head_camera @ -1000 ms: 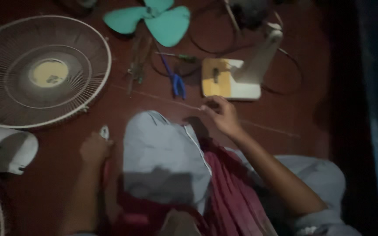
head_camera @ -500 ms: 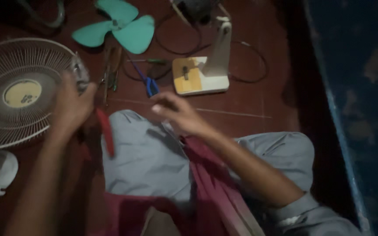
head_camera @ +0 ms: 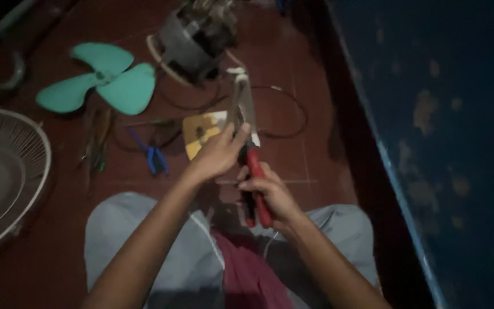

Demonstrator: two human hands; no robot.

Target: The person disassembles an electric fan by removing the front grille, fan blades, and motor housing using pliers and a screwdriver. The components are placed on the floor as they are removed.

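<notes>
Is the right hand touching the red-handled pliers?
Touching. The head view shows the right hand wrapped around the red-handled pliers, fingers closed on the handles.

One green fan blade (head_camera: 101,80), one motor (head_camera: 195,37), one wire guard (head_camera: 4,177) and two hands are seen.

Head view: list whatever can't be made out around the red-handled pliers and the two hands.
- Red-handled pliers: the jaws are hidden behind the left hand.
- Right hand: its grip is closed on the handles; the palm side faces away.
- Fan guard: cut off by the left edge.
- Fan motor: top cut by the upper edge, dim and blurred.
</notes>
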